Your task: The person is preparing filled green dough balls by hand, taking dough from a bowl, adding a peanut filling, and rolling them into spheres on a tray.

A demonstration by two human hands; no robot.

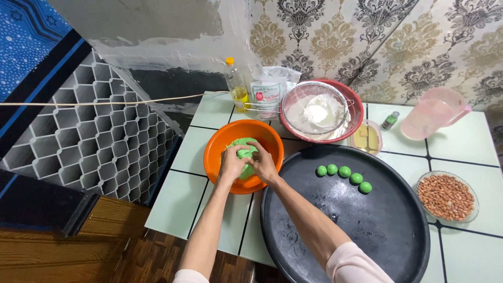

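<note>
In the round orange plastic bowl (220, 140) near the tiled tabletop's left edge, your left hand (231, 163) and right hand (263, 165) close together on the soft green dough lump (244, 148). Pinch small, even pieces, matching the five green dough balls (344, 171) on the round black tray (377, 230).

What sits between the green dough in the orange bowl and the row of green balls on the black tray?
Nothing visible. Both hands, left hand and right hand, grip the green dough inside the orange bowl. The bowl touches the black tray, and bare tray surface leads to the green balls.
</note>
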